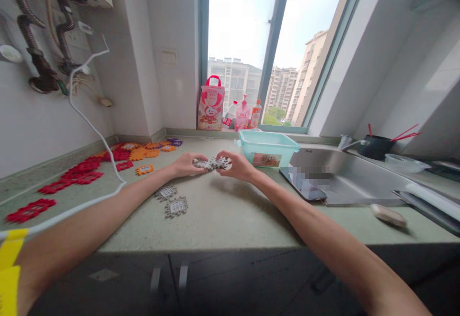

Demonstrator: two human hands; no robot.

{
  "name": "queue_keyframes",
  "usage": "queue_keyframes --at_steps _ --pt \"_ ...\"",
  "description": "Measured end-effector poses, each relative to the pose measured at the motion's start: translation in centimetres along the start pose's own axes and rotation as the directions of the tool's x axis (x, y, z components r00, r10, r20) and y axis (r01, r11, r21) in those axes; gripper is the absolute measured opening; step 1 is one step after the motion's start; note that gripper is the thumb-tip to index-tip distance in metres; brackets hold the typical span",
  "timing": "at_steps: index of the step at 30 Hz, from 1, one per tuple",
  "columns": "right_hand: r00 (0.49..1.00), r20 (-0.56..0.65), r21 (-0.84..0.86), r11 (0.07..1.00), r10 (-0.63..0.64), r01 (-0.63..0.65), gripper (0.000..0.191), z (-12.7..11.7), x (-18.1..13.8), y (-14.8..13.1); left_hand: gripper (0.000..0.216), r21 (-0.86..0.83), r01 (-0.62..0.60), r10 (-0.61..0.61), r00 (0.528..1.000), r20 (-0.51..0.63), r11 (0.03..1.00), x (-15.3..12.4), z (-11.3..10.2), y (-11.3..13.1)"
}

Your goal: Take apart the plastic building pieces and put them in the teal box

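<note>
Over the middle of the counter, my left hand point(187, 164) and my right hand point(237, 166) face each other with fingers curled. Between them they hold grey puzzle pieces point(212, 164) with toothed edges, the left hand gripping one end and the right hand the other. Where the pieces meet is too small to tell whether they are joined. Below my left wrist, two more grey puzzle pieces point(176, 207) lie flat on the counter. Red puzzle pieces point(77, 171) and orange puzzle pieces point(144, 169) are spread out to the left, with purple ones point(175, 141) behind.
A mint plastic tub point(268, 138) stands behind my right hand. A phone point(304, 184) lies at the edge of the steel sink point(359, 181). A white cable point(97, 126) hangs across the left side. Bottles point(242, 114) and a pink bag point(211, 107) line the windowsill.
</note>
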State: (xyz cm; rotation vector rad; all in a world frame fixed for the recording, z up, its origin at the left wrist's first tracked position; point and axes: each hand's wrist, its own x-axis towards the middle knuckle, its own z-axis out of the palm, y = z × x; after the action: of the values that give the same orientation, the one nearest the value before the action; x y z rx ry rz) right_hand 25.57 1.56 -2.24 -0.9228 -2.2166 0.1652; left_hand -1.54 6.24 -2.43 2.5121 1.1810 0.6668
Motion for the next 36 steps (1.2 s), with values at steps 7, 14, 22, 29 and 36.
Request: queue_keyframes --at_steps 7,14,22,29,36 --pt "0.941 -0.282 -0.287 0.952 -0.189 0.105 0.030 -5.3 0.1 -0.2 0.068 -0.057 -0.036 0.038 0.999 0.027 0.998 -0.6 0.2 0.5" --pt "0.796 -0.605 -0.474 0.786 0.038 -0.397 0.034 -11.2 -1.8 4.5 0.065 -0.078 -0.049 0.051 0.998 0.022 0.996 -0.7 0.3 0.4" --pt "0.772 -0.610 -0.457 0.717 0.179 -0.527 0.038 -12.0 -2.3 5.5 0.063 -0.084 -0.066 0.067 0.998 0.012 0.994 -0.5 0.5 0.1" --pt "0.818 -0.571 -0.531 0.792 -0.070 -0.303 0.044 -11.1 -1.6 2.0 0.061 -0.083 -0.065 0.066 0.998 0.015 0.994 -0.4 0.6 -0.3" --pt "0.980 0.060 -0.330 0.923 -0.189 0.198 0.048 -2.7 -1.0 -1.8 0.056 -0.022 -0.133 0.134 0.990 0.036 0.991 -1.1 0.2 1.3"
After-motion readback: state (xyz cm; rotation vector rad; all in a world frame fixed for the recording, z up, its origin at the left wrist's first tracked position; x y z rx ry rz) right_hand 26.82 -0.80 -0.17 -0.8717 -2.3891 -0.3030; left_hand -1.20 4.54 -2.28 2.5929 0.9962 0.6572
